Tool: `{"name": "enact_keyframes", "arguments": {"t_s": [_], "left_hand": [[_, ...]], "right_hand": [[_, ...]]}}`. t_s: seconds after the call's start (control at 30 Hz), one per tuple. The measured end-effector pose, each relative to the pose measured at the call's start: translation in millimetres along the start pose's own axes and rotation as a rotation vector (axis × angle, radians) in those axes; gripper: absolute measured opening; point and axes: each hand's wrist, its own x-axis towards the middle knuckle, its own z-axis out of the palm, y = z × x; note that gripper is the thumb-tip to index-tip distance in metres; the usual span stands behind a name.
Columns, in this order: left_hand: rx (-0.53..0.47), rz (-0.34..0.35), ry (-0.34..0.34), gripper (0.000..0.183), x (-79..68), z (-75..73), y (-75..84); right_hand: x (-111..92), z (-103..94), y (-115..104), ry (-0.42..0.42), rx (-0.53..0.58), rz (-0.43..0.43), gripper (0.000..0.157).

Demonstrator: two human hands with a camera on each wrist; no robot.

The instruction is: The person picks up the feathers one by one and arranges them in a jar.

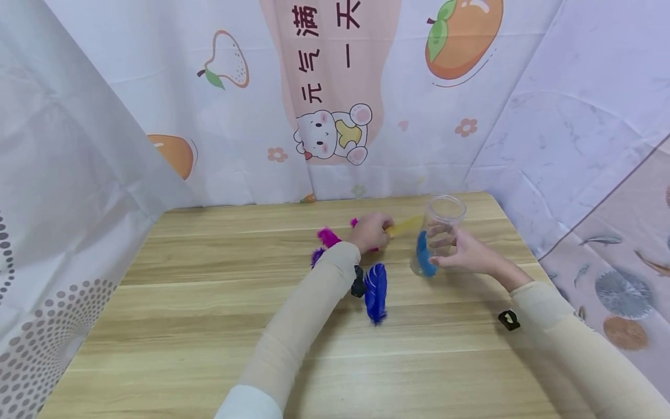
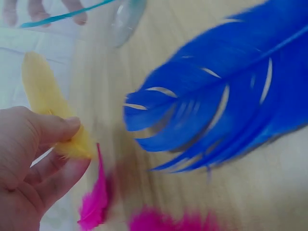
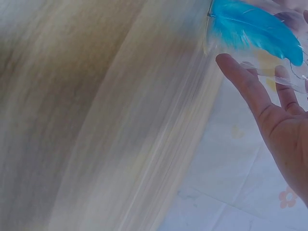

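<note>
A yellow feather (image 2: 43, 86) is pinched between the thumb and fingers of my left hand (image 1: 370, 230), its tip pointing toward a clear cylinder jar (image 1: 446, 208). Inside the jar leans a light blue feather (image 3: 260, 31). My right hand (image 1: 463, 253) holds the jar from its right side, thumb in front and fingers behind, seen through the wall. Pink feathers (image 1: 328, 237) lie beside and partly under the left hand. Nearer the front lies a dark blue feather (image 1: 376, 294), which looms large in the left wrist view.
A purple feather (image 1: 317, 256) shows beside the left sleeve. A small black object (image 1: 358, 281) lies next to the dark blue feather, and another black piece (image 1: 509, 319) sits by the right forearm. Behind the wooden table (image 1: 209, 302) hangs a printed curtain (image 1: 235, 116).
</note>
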Motion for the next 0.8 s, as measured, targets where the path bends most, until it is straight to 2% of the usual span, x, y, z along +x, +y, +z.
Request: {"name": "enact_keyframes", "arguments": {"t_s": [0.23, 0.43, 0.57, 0.67, 0.8], "left_hand": [[-0.144, -0.007, -0.011, 0.035, -1.3, -10.8, 2.3], [-0.265, -0.025, -0.040, 0.033, -4.1, -15.0, -0.8], [-0.289, -0.057, -0.040, 0.031, -5.7, -16.1, -4.4], [-0.345, -0.093, -0.037, 0.033, -6.6, -16.2, -7.0], [-0.488, -0.128, -0.039, 0.041, -7.1, -15.6, -9.8]], "right_hand": [[0, -0.4, 0, 0.004, -0.006, 0.000, 0.082], [-1, -0.5, 0, -0.002, -0.011, -0.012, 0.082], [-1, -0.2, -1, -0.005, -0.004, -0.008, 0.081], [-1, 0.1, -2, -0.005, -0.002, -0.006, 0.080], [0, 0.1, -3, -0.004, -0.002, -0.009, 0.079]]}}
